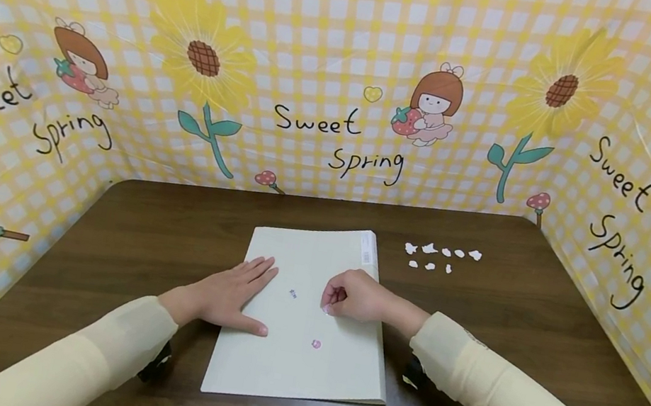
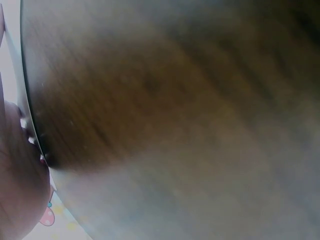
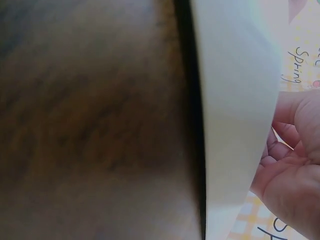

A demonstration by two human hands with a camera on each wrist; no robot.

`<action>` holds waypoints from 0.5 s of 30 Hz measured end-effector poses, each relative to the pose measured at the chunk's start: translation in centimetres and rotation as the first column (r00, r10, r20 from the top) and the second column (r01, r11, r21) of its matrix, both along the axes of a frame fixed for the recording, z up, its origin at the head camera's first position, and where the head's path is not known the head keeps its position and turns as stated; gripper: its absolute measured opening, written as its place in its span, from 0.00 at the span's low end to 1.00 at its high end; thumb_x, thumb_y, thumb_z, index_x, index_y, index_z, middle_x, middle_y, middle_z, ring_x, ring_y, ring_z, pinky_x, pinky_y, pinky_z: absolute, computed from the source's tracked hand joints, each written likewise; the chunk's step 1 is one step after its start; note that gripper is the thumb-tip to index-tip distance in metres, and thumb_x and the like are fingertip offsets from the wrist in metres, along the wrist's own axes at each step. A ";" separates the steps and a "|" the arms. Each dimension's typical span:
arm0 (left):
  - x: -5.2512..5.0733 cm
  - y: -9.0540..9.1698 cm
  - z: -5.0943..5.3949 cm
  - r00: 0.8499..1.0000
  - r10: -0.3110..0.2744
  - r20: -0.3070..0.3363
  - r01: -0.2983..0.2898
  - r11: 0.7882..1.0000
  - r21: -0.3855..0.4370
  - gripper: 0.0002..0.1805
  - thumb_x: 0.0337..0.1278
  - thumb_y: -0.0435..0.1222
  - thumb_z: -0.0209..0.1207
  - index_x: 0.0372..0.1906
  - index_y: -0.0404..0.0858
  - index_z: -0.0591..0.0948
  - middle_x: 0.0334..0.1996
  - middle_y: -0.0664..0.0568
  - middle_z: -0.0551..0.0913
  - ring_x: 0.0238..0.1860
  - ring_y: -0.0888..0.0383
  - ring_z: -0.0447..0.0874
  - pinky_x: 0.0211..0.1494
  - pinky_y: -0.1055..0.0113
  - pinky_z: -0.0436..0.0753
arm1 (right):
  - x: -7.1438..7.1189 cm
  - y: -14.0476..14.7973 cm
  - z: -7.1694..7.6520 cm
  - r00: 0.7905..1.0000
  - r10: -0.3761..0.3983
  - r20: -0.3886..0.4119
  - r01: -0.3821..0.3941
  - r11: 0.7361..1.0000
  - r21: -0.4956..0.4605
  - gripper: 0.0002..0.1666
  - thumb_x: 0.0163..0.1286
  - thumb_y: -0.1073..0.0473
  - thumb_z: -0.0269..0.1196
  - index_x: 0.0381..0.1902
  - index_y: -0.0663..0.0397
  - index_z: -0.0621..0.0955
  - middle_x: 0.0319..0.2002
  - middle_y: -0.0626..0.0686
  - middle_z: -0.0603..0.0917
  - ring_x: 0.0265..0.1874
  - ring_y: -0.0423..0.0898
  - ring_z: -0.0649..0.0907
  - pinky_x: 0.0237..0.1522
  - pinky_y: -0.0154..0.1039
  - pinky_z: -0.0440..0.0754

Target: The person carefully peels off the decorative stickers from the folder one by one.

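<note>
A cream-coloured folder or pad lies on the table, a white label by its top right corner. My left hand rests flat on its left part, fingers spread. Over the right part, my right hand has curled fingers, and its thumb and forefinger pinch a tiny pale pinkish piece, perhaps a sticker, at the cover. Between the hands are a small purple-blue sticker and, lower down, a pink one. The right wrist view shows the hand beside the folder's edge; the piece is hidden there.
Several small white cut-out pieces lie in two rows on the dark wood table, right of the folder's top. A yellow checked cloth with printed flowers and lettering walls the back and both sides.
</note>
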State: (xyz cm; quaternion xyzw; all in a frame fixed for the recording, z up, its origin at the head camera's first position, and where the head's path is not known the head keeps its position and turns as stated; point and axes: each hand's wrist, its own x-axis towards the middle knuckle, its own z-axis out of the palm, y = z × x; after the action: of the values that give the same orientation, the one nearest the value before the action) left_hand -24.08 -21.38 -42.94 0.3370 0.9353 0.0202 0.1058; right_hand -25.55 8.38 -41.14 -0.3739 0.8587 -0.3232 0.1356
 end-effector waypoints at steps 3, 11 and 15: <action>-0.1 0.0 0.1 1.000 -0.001 0.002 0.001 1.000 0.010 0.64 0.46 0.77 0.46 0.77 0.36 0.47 0.77 0.43 0.41 0.76 0.47 0.37 0.74 0.51 0.48 | -0.1 0.1 -0.1 1.000 -0.008 -0.005 0.007 1.000 -0.017 0.05 0.61 0.68 0.68 0.28 0.54 0.84 0.23 0.42 0.79 0.25 0.38 0.74 0.31 0.31 0.74; 0.0 0.1 0.3 1.000 0.000 0.007 0.000 1.000 0.005 0.64 0.46 0.77 0.46 0.77 0.36 0.47 0.77 0.43 0.41 0.76 0.47 0.37 0.74 0.51 0.48 | 0.0 0.4 0.2 1.000 0.002 -0.010 -0.002 0.999 -0.041 0.06 0.61 0.70 0.68 0.27 0.55 0.84 0.23 0.42 0.80 0.25 0.37 0.75 0.31 0.31 0.75; -0.1 0.1 0.2 1.000 0.001 0.007 -0.001 1.000 0.004 0.64 0.46 0.77 0.46 0.77 0.36 0.47 0.77 0.43 0.42 0.76 0.47 0.37 0.74 0.51 0.48 | 0.0 0.7 0.4 1.000 0.009 0.003 -0.009 0.998 -0.062 0.06 0.61 0.69 0.68 0.27 0.54 0.84 0.23 0.42 0.80 0.25 0.37 0.75 0.31 0.31 0.75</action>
State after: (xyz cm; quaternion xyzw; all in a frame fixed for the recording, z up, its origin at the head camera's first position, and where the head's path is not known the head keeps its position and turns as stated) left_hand -24.14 -21.31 -42.76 0.3366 0.9351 0.0235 0.1085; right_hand -25.56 9.12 -40.71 -0.3813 0.8462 -0.3499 0.1269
